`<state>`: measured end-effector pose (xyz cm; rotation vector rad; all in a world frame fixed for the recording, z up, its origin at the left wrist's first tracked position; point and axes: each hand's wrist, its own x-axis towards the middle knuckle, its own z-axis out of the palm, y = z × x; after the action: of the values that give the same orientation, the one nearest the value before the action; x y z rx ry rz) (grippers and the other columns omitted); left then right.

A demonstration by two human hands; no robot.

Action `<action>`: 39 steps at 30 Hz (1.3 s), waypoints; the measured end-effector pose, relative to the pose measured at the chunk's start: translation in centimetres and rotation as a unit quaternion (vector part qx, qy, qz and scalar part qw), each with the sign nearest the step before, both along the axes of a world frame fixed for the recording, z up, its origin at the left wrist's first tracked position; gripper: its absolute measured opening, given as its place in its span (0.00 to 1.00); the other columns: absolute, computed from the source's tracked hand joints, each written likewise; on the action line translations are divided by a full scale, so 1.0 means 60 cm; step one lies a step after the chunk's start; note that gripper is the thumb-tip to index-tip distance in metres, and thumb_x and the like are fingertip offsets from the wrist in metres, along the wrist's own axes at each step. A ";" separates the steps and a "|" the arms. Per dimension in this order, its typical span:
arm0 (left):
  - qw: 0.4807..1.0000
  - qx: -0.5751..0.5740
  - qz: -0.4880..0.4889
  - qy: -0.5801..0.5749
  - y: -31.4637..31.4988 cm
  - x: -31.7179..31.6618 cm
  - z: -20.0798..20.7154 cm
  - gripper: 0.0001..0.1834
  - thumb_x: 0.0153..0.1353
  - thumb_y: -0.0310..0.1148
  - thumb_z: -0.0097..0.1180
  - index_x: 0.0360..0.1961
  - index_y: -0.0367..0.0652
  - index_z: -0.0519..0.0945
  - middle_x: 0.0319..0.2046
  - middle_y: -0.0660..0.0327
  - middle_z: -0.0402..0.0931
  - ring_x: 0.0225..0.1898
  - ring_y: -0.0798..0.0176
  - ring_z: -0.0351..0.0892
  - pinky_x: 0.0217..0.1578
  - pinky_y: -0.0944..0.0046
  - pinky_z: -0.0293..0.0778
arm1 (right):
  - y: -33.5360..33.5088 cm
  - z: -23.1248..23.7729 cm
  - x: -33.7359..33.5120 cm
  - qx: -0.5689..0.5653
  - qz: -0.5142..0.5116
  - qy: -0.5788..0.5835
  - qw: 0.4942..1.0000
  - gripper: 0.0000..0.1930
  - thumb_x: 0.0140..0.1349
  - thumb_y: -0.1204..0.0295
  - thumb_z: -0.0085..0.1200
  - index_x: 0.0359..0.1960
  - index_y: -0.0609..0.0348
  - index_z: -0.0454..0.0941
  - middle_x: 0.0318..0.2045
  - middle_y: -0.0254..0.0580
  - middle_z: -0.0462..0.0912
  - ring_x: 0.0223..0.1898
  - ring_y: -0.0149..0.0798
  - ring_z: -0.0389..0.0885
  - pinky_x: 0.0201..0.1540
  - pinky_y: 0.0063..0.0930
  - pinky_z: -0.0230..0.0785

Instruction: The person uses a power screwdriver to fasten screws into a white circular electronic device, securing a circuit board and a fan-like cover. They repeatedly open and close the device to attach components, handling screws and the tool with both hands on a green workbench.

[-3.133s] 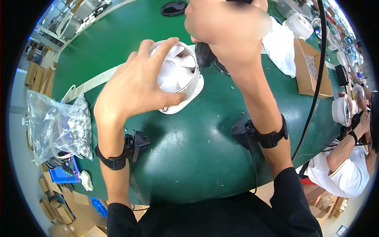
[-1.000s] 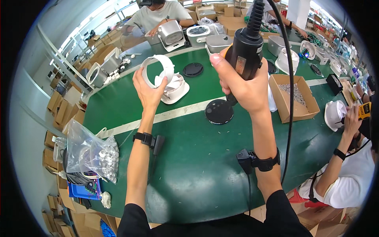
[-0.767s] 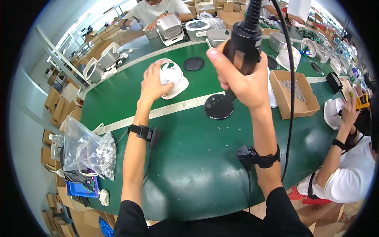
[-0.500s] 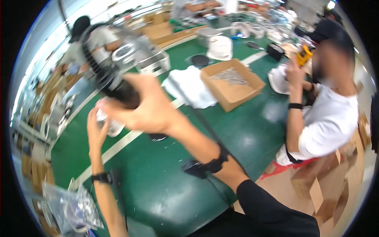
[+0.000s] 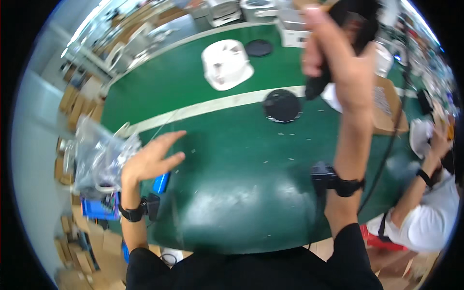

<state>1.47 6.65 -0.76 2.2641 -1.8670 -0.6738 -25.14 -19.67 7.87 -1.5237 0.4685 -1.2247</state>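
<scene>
Raised at the upper right, my right hand (image 5: 338, 63) is wrapped round a black corded hand tool (image 5: 357, 21), blurred and partly cut by the rim. My left hand (image 5: 154, 159) hovers open over the green table's left side, fingers apart and holding nothing. Beside it are a clear plastic bag (image 5: 94, 150) of small parts and a small blue object (image 5: 162, 182). A white plastic housing (image 5: 220, 67) stands beyond the pale strip, and a black disc (image 5: 282, 105) lies nearer. Behind my right wrist, a white cloth or bag (image 5: 331, 96) is mostly hidden.
An open cardboard box (image 5: 389, 108) of small metal pieces sits right of my right forearm, and a dark cable (image 5: 384, 164) runs down there. A co-worker (image 5: 425, 208) sits at the right. Another black disc (image 5: 258, 47) and white housings (image 5: 222, 10) are farther back.
My view has swung left and down. My right hand has moved to the upper right with the black tool; my left hand has left the white housing and come back toward the bag.
</scene>
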 end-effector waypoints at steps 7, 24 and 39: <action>0.946 -0.143 0.258 -0.134 0.125 -0.164 -0.145 0.39 0.69 0.41 0.57 0.74 0.33 0.59 0.74 0.34 0.53 0.78 0.32 0.47 0.76 0.43 0.48 | -0.019 -0.031 -0.005 -0.137 0.035 -0.089 0.986 0.13 0.72 0.62 0.60 0.39 0.63 0.81 0.17 0.33 0.74 0.15 0.26 0.71 0.18 0.22 0.61; 0.925 -0.261 0.244 -0.132 0.207 -0.036 -0.209 0.20 0.72 0.25 0.49 0.63 0.33 0.74 0.57 0.40 0.74 0.59 0.37 0.72 0.61 0.46 0.67 | 0.150 -0.159 -0.241 0.029 0.065 -0.109 0.991 0.24 0.70 0.70 0.61 0.64 0.62 0.70 0.30 0.37 0.79 0.28 0.30 0.77 0.35 0.28 0.73; 0.948 -0.214 0.217 -0.095 0.163 -0.093 -0.185 0.35 0.71 0.41 0.55 0.73 0.34 0.62 0.73 0.37 0.59 0.75 0.36 0.56 0.75 0.47 0.53 | 0.060 -0.334 -0.327 0.207 -0.117 0.228 0.944 0.19 0.72 0.65 0.60 0.51 0.61 0.63 0.24 0.44 0.81 0.20 0.35 0.82 0.21 0.28 0.75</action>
<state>-4.14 16.40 -11.85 2.3666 -1.3269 0.0167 -44.74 -16.08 -12.18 -1.4013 1.1656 -0.8617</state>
